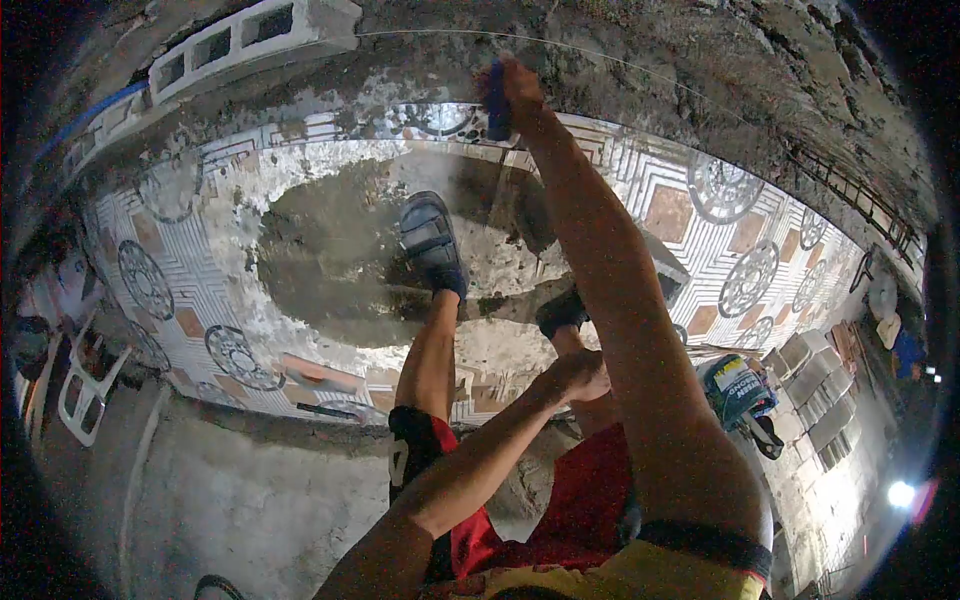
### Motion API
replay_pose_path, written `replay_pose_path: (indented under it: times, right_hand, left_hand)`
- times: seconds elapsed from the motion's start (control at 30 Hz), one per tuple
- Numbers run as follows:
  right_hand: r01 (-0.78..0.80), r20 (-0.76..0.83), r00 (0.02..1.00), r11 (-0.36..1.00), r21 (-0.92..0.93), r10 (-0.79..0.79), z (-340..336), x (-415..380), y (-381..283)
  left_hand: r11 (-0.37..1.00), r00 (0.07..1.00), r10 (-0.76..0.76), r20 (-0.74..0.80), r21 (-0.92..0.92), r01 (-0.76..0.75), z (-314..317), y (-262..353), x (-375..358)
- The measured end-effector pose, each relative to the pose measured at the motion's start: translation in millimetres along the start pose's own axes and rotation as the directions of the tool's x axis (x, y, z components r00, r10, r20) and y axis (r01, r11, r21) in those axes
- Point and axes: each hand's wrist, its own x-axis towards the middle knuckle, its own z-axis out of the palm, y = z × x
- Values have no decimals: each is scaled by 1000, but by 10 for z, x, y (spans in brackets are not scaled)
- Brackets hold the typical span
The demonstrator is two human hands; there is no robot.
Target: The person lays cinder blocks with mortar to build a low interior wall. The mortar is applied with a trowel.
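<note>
Gripping blue tool [494,104]: right hand [522,88]; left hand [582,376] curled, hold unclear; sandal [427,230] on dark patch [325,250]; bag [736,390] nearby.

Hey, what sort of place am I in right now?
Probably a building site, or a building under repair. The signs are the hollow concrete blocks set along the far edge, the thin line running from them, and the piled grey blocks off to the right.

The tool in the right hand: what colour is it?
The tool looks blue, seen in the head view.
</note>
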Motion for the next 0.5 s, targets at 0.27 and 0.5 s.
replay_pose_path:
  times: [0.27, 0.5]
  right_hand:
    - [-146, -316, 932, 981, 124, 179, 133, -214, 151]
    - [-548, -384, 801, 821, -160, 460, 391, -482, -273]
  left_hand:
    - [680, 961, -132, 243, 728, -90, -58, 1004, 70]
    - [676, 980, -113, 165, 735, -46, -73, 331, 215]
